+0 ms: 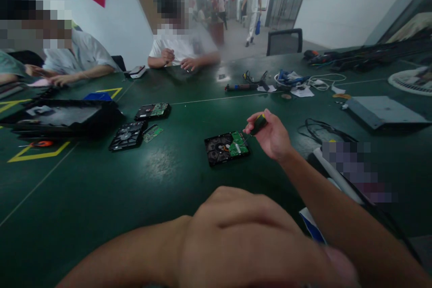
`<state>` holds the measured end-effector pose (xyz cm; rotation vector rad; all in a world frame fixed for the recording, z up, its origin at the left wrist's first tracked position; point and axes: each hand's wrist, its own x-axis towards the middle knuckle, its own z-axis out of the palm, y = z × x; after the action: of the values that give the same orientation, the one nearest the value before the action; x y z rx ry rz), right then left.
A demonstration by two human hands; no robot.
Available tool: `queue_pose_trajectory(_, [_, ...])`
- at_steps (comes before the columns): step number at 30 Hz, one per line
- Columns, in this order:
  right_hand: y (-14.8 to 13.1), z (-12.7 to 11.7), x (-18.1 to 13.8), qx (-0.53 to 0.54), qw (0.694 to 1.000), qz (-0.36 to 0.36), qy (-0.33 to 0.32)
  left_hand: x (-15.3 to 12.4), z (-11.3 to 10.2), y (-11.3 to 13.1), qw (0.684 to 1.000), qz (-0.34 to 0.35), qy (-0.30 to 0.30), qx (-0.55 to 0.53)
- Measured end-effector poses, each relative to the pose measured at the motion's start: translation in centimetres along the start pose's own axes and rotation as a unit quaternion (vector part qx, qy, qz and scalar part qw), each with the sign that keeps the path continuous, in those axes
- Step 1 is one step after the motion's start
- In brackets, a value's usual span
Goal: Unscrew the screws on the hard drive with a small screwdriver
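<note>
Right hand (273, 137) with screwdriver (258, 123) at hard drive (219, 148), print illegible

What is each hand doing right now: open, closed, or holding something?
Left hand: curled, back up; contents cannot be told.
Right hand: closed on a screwdriver over the hard drive.

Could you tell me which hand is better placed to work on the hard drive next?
The right hand: it holds the screwdriver, tip at the hard drive. The left hand sits back near the camera, away from it.
</note>
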<state>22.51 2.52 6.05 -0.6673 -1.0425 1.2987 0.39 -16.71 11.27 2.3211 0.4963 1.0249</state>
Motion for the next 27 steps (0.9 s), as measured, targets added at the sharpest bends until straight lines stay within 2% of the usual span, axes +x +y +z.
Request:
queue_pose_trajectory(2, [0.1, 0.0, -0.1, 0.000, 1.000, -0.004, 0.001, 2.8, -1.4, -4.7, 0.998, 0.055, 0.040, 0.013])
queue_pose_trajectory(4, [0.1, 0.0, -0.2, 0.008, 1.000, -0.005, -0.007, 4.6, -2.3, -10.4, 0.987, 0.053, 0.099, 0.111])
queue_pose_trajectory(5, [0.1, 0.0, -0.3, 0.015, 1.000, -0.002, -0.013, 4.9, -2.7, -13.0, 0.979, 0.034, 0.107, 0.172])
queue_pose_trajectory(7, [0.1, 0.0, -0.3, 0.027, 0.999, 0.009, -0.021, 4.6, -3.1, -17.1, 0.962, -0.007, 0.064, 0.267])
queue_pose_trajectory(9, [0.0, 0.0, -0.3, 0.031, 0.999, 0.014, -0.024, 3.7, -3.0, -19.3, 0.955, -0.025, 0.011, 0.295])
queue_pose_trajectory(14, [-0.4, 0.3, -0.3, 0.030, 0.999, 0.005, -0.033, 2.2, -1.8, -20.8, 0.941, -0.088, -0.046, 0.324])
queue_pose_trajectory(18, [-0.4, 0.6, -0.3, 0.030, 0.999, 0.013, -0.042, 2.0, -1.4, -21.5, 0.935, -0.132, -0.068, 0.321])
queue_pose_trajectory(23, [0.0, 0.2, -0.3, 0.000, 0.999, -0.007, -0.031, 1.9, -1.6, -21.8, 0.934, -0.116, -0.083, 0.327])
queue_pose_trajectory(27, [0.2, -0.2, -0.2, 0.015, 0.999, -0.018, -0.026, 1.9, -1.7, -21.7, 0.934, -0.110, -0.087, 0.329])
